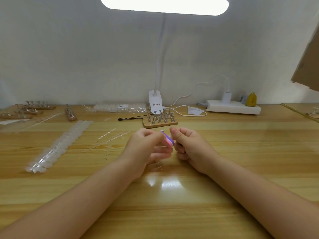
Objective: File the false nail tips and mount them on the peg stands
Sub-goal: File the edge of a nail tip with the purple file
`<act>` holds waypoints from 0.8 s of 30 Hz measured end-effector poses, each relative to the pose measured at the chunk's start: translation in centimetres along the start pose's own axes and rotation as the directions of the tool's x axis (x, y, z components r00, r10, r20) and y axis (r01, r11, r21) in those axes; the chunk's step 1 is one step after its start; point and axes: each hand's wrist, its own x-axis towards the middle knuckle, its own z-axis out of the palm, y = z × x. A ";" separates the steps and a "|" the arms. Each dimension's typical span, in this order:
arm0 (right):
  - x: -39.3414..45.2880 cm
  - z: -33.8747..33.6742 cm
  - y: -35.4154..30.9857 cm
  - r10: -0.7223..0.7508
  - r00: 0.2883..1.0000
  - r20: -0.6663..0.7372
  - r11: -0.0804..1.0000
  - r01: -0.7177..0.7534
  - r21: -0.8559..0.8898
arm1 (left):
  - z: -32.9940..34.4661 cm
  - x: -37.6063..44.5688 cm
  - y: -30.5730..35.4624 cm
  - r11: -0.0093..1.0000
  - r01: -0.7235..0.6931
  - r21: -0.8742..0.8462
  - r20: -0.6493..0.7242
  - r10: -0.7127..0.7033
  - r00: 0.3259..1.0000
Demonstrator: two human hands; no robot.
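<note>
Showing purple, pink and white layers, the nail file [167, 138] sits tilted between the curled left hand [146, 149] and right hand [189, 147], both apparently gripping it

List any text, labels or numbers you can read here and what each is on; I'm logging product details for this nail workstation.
Nothing here can be read with certainty.
Lamp base label: red and dark print, too small and blurred to read.
Sticker on the bagged nail tips: lines of print, too blurred to read.
Power strip, yellow plug and nail file: no visible text.
</note>
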 end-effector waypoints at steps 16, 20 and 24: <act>0.0 0.6 0.3 -0.031 0.996 -0.087 0.994 0.022 -0.103 | -0.4 0.2 0.0 1.000 0.004 -0.013 0.019 -0.004 1.000; 0.0 0.7 0.3 -0.032 0.994 -0.103 0.987 0.015 -0.161 | -1.5 0.7 1.0 0.994 -0.107 -0.036 -0.128 0.102 0.987; -0.2 0.8 0.4 -0.051 0.993 -0.107 0.986 0.033 -0.163 | -0.3 -0.4 0.4 0.979 -0.106 0.173 -0.020 0.111 0.994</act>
